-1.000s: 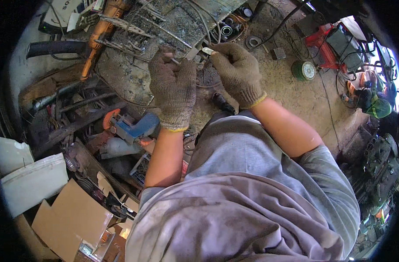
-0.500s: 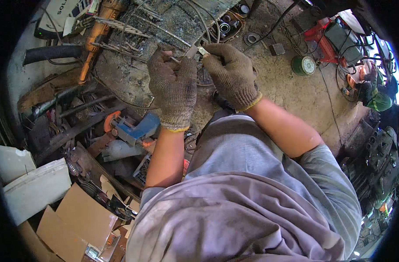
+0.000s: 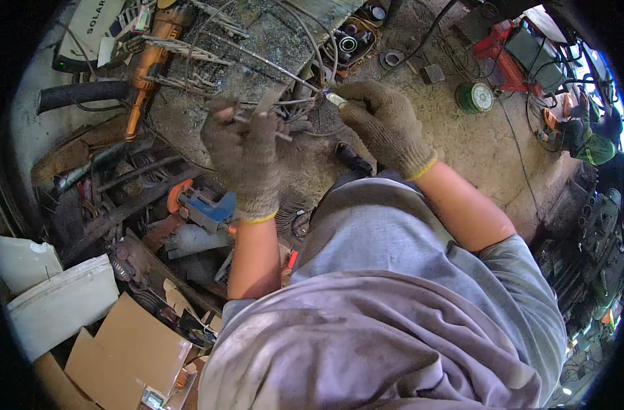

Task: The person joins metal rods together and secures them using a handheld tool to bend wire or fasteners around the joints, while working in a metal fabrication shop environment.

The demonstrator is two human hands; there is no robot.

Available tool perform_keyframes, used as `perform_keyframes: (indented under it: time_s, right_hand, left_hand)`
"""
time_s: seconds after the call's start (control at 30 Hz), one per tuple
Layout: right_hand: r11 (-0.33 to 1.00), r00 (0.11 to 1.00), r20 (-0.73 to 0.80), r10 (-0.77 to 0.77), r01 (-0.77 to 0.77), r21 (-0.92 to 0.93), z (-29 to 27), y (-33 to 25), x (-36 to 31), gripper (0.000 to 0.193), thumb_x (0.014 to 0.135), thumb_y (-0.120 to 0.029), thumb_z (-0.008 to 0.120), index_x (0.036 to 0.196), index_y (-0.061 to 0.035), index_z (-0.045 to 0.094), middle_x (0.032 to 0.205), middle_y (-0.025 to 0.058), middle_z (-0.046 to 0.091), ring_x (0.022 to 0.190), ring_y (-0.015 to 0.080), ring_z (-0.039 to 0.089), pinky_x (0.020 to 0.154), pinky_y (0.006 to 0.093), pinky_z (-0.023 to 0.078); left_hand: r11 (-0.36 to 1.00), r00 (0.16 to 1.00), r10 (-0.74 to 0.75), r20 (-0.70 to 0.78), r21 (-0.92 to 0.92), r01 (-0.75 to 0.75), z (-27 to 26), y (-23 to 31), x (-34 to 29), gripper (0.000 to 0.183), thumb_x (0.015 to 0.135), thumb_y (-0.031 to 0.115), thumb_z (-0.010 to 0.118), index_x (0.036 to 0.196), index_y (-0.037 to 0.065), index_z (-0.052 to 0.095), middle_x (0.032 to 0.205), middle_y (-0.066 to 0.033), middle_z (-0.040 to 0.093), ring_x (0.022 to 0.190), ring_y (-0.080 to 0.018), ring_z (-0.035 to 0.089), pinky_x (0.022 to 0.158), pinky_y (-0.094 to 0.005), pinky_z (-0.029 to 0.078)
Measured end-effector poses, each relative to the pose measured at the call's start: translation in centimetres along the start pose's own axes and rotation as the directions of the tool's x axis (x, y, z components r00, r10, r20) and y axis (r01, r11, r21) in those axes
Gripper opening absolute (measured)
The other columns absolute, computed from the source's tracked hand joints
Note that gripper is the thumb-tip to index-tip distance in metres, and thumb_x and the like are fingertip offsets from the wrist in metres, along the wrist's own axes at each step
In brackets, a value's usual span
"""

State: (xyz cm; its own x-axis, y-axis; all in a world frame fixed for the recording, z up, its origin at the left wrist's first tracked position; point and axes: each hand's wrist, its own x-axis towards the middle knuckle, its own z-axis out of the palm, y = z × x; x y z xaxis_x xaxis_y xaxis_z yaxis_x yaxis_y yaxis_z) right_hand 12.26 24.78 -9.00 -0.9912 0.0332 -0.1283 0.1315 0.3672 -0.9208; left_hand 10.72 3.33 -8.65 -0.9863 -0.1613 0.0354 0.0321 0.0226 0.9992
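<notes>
Both my hands wear brown knitted work gloves with yellow cuffs, above the near edge of a dirty workbench. My left hand is closed and smeared by motion. From its grip sticks a flat grey strip, kind unclear. My right hand, to the right and apart from the left, pinches a small whitish piece with a dark bluish tip. A long thin metal rod runs from the bench to that tip. Whether the rod and tip touch or join I cannot tell.
An orange power tool and several thin rods lie on the bench. A tray of metal rings stands beyond. On the floor are a green spool and cables. Scrap and cardboard crowd the left; a person crouches far right.
My hands have moved apart: the left, with its strip, went left and nearer to me; the right shifted slightly right and nearer with the whitish piece. More of the rod shows.
</notes>
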Motion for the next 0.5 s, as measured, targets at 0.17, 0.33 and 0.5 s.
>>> perform_keyframes:
  time_s: [0.17, 0.33, 0.5]
  right_hand:
    - [1.0, 0.999, -0.046, -0.002, 0.003, 0.011, 0.9, -1.1, 0.3, 0.036, 0.089, -0.032, 0.069, 0.113, -0.0062, 0.075, 0.107, 0.0173, 0.075, 0.098, 0.0332, 0.072, 0.087, 0.0408, 0.056]
    - [0.999, 0.994, -0.106, -0.016, 0.02, 0.035, 1.9, -1.6, 0.8, 0.035, 0.088, -0.03, 0.068, 0.113, -0.0066, 0.075, 0.107, 0.0178, 0.074, 0.097, 0.0334, 0.073, 0.086, 0.0407, 0.056]
    - [1.0, 0.991, -0.132, 0.001, 0.0, 0.01, 2.4, -2.0, 1.0, 0.035, 0.087, -0.029, 0.068, 0.112, -0.0053, 0.075, 0.101, 0.0175, 0.075, 0.093, 0.0335, 0.073, 0.085, 0.0409, 0.057]
  left_hand:
    - [0.999, 0.99, 0.013, -0.143, 0.033, -0.009, -4.3, -0.8, -0.2, 0.049, 0.087, 0.005, 0.078, 0.125, 0.007, 0.047, 0.115, -0.0105, 0.059, 0.093, -0.0182, 0.065, 0.08, -0.0324, 0.058]
    - [0.975, 0.976, 0.155, -0.154, 0.186, -0.126, -6.0, -1.4, -0.3, 0.048, 0.086, 0.004, 0.078, 0.125, 0.004, 0.05, 0.119, -0.0115, 0.058, 0.095, -0.0172, 0.063, 0.081, -0.0314, 0.057]
    - [0.922, 0.963, 0.22, -0.159, 0.356, -0.152, -7.1, -2.4, -0.2, 0.052, 0.084, 0.009, 0.081, 0.125, 0.001, 0.051, 0.12, -0.0113, 0.057, 0.096, -0.0168, 0.061, 0.081, -0.0296, 0.055]
